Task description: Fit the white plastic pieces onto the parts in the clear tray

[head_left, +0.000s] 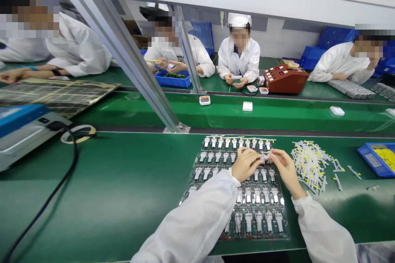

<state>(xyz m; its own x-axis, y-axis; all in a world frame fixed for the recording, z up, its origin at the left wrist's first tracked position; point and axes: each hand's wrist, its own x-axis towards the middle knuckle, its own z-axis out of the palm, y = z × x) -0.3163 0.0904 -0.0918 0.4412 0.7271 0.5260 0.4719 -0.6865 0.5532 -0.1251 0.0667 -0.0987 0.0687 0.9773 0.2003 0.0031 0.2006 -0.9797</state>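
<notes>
Our left hand and right hand, below white sleeves of thin, creased cloth, pinch a small white piece in their fingertips over the upper right of a glossy, clear plastic tray. Around it we see blocky white units with thin red wires in rows, and a tangled heap of slim, yellow-marked strips on the smooth green table. Our piece looks pale and narrow, its finer shape too small to tell.

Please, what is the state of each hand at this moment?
Left hand: closed, fingertips pinching a small white part.
Right hand: closed, seemingly pinching the same part from its other side.
</notes>
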